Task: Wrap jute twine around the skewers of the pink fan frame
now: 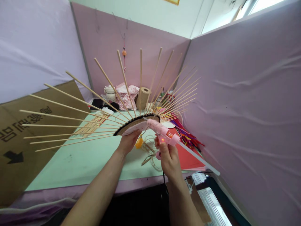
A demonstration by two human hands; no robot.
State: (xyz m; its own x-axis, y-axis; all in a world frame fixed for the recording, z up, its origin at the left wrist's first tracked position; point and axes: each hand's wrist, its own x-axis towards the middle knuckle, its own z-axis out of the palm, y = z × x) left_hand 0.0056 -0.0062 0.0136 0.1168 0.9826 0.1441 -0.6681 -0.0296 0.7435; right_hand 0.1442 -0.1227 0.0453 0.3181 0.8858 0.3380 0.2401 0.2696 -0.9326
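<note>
My left hand (130,141) grips a disc (136,125) from below, its fingers partly hidden behind it. The disc has a dark edge, and many thin wooden sticks (122,69) fan out from it to the left, up and right. In my right hand (170,157) is a pink hot glue gun (162,130) with a lit orange light. Its metal tip is at the disc's upper edge; whether it touches cannot be told. A long whitish glue stick (199,158) sticks out from the gun's back. Loose twine (151,149) lies on the table below the hands.
On the pale green table (98,160) lie a bundle of thin sticks (92,124), red sheets (188,150) and colourful pipe cleaners (185,133). A twine spool (142,97), pink cloth (125,94) and white jar (109,93) stand at the back. Cardboard (47,125) leans left; a draped panel (242,94) bounds the right.
</note>
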